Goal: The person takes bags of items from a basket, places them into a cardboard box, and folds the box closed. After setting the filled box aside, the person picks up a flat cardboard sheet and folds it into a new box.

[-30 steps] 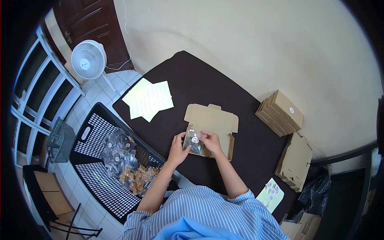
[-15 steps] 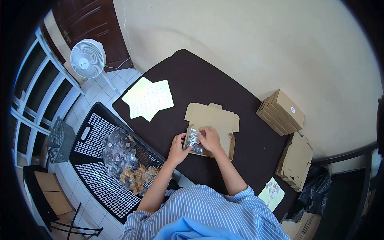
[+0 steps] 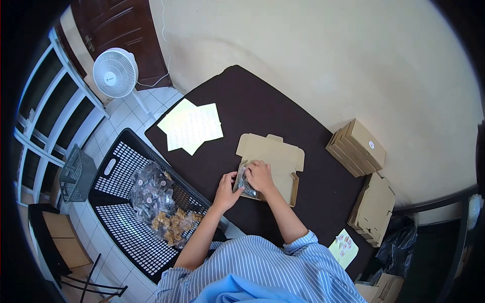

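An open cardboard box (image 3: 281,166) lies on the dark table with its lid flap folded back. Inside its left part is a clear plastic packet (image 3: 247,190) with dark contents, too small to make out. My left hand (image 3: 228,192) grips the box's left edge, its fingers bent along the side and its thumb by the packet. Over the packet, my right hand (image 3: 258,177) has its fingers curled onto the packet's upper part, hiding some of it.
Left of the table stands a black basket (image 3: 112,222) holding dark and golden-brown plastic packets. Yellow printed sheets (image 3: 194,126) lie at the far left. Stacked boxes (image 3: 359,146) and flattened cardboard (image 3: 373,207) sit at the right, near a sticker sheet (image 3: 344,248).
My right hand has shifted slightly left over the packet and now covers more of its upper part. My left hand stays at the box's left edge. The view has tilted slightly.
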Tool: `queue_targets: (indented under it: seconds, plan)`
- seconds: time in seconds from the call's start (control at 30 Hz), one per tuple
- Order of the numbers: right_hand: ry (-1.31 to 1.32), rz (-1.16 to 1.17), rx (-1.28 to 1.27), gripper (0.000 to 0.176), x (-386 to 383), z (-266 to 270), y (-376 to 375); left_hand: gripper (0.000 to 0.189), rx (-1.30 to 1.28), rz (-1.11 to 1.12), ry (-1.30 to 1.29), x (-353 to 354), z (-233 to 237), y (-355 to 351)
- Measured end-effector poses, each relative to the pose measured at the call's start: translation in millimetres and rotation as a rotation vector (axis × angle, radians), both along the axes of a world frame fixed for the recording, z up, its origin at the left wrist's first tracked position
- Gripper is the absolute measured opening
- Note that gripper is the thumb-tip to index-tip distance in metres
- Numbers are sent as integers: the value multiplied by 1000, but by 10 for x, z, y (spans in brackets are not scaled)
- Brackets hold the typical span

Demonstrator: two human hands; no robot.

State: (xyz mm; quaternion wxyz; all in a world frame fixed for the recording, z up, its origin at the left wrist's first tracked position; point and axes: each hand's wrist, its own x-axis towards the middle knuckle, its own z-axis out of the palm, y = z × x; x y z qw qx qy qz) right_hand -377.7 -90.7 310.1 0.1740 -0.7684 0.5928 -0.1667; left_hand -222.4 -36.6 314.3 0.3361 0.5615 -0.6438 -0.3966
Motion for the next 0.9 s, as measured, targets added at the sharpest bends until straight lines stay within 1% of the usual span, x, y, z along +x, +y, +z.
queue_targets:
  seconds: [0.03,0.1,0.2,0.23,0.3,0.43,0.5,0.53,0.6,0.63,0.7,0.73,0.8,0.83,0.87,0.9]
  plan:
    - [0,2,-2,23,22,-7,19,55,0,0,-11,7,19,0]
    - [-39,-43,-97,20,55,-19,57,55,0,2,-5,14,45,1]
    - [-49,-65,-153,21,77,-44,64,54,-3,-1,2,23,42,1]
    - [-49,-66,-153,21,67,-55,70,53,-10,-5,5,26,34,-3]
    - [-77,-60,-56,23,40,-50,76,52,-9,-6,22,34,18,-8]
    - [-91,-31,-2,23,4,-27,81,48,-4,1,42,30,-17,-17]
    - [-155,-82,-111,26,-13,-34,94,48,-18,-4,27,34,-27,-14]
    - [-156,-82,-110,26,-41,-37,111,48,-32,-6,10,41,-31,-12]
    - [-350,-260,-77,28,-129,-27,172,48,-9,1,31,54,-33,-5]
    - [-349,-255,-74,28,-167,-22,230,48,15,6,54,58,-29,-1]
    - [-453,-329,17,32,-221,5,377,48,7,3,55,61,-65,-16]
    - [-451,-327,24,32,-214,21,431,48,-2,-6,55,66,-84,-13]
    - [-513,-230,70,43,-186,28,506,48,33,8,78,53,-61,-5]
    - [-513,-218,79,43,-171,22,514,48,61,24,100,52,-33,-3]
    - [-486,-221,8,46,-161,17,522,48,62,28,140,65,-58,7]
    - [-461,-218,-58,49,-145,-4,532,48,38,58,176,61,23,53]
